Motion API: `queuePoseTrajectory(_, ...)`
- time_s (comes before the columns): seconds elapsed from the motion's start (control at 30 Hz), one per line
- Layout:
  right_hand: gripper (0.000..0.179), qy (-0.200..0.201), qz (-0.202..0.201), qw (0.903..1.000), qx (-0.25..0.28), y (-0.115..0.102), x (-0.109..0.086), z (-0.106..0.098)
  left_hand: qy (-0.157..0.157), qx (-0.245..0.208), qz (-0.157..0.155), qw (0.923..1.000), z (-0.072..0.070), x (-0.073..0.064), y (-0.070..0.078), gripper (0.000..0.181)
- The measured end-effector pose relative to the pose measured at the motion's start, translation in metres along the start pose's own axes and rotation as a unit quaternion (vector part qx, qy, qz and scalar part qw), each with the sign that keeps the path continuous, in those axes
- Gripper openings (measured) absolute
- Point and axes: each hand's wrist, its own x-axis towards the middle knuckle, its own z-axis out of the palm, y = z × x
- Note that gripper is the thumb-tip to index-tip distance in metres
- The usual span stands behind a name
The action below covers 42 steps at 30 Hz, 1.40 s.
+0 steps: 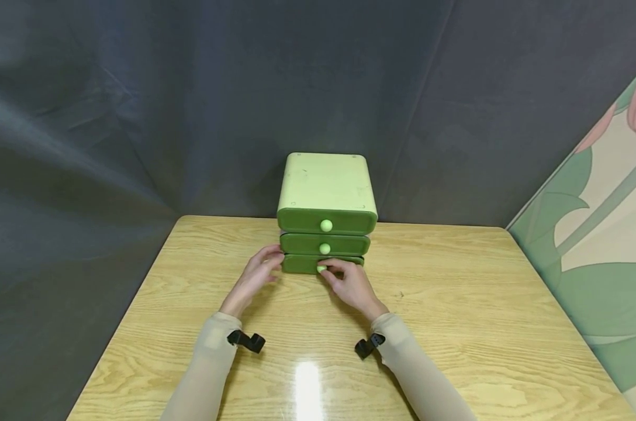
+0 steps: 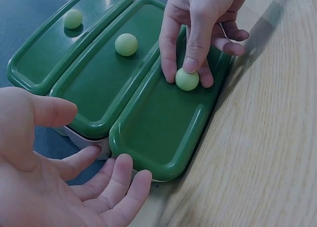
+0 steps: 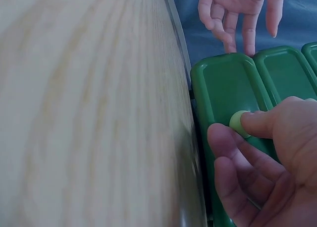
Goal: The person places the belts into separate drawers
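Note:
A small three-drawer cabinet (image 1: pixel 327 181) with a pale green top and dark green drawer fronts stands at the back of the table. My right hand (image 1: pixel 351 285) pinches the round light green knob (image 3: pixel 238 124) of the bottom drawer (image 2: pixel 153 133) between thumb and fingers. At the cabinet's left side, my left hand (image 1: pixel 256 273) is spread, its fingertips right at the left end of the lower drawers. The knobs of the middle drawer (image 1: pixel 297 244) and the top drawer (image 1: pixel 297 220) stand free of both hands.
The wooden table (image 1: pixel 444 327) extends around the cabinet, with its back edge near a dark grey curtain (image 1: pixel 318 88). A flower-patterned panel (image 1: pixel 597 245) stands along the right side. Both wrists wear black camera mounts.

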Motion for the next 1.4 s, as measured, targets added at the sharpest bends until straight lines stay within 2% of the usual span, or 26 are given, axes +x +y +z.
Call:
queuePoseTrajectory(0.33, 0.019, -0.008, 0.002, 0.9998, 0.02, 0.0, 0.0, -0.001, -0.001, 0.003, 0.008, 1.0, 0.001, 0.0, -0.001, 0.054)
queuePoseTrajectory(0.6, 0.019, -0.01, 0.012, 0.9994, 0.03, -0.001, 0.001, -0.003, 0.02, 0.006, 0.028, 0.9994, 0.007, -0.003, 0.004, 0.054)
queuePoseTrajectory(0.87, 0.018, -0.012, 0.01, 0.9992, 0.038, 0.001, 0.004, -0.003, 0.004, -0.045, 0.015, 0.9988, 0.009, -0.01, 0.018, 0.066)
queuePoseTrajectory(1.13, 0.017, -0.009, 0.002, 0.9997, 0.021, 0.005, 0.005, -0.003, 0.019, -0.074, 0.014, 0.997, 0.009, -0.011, 0.02, 0.061)
queuePoseTrajectory(1.27, 0.017, -0.014, 0.007, 0.9993, 0.035, 0.008, 0.007, -0.003, 0.023, -0.051, 0.023, 0.9982, 0.009, -0.01, 0.017, 0.059)
queuePoseTrajectory(1.4, 0.023, -0.026, 0.04, 0.9965, 0.068, 0.007, 0.009, -0.004, 0.029, -0.024, 0.036, 0.9986, 0.009, -0.008, 0.014, 0.059)
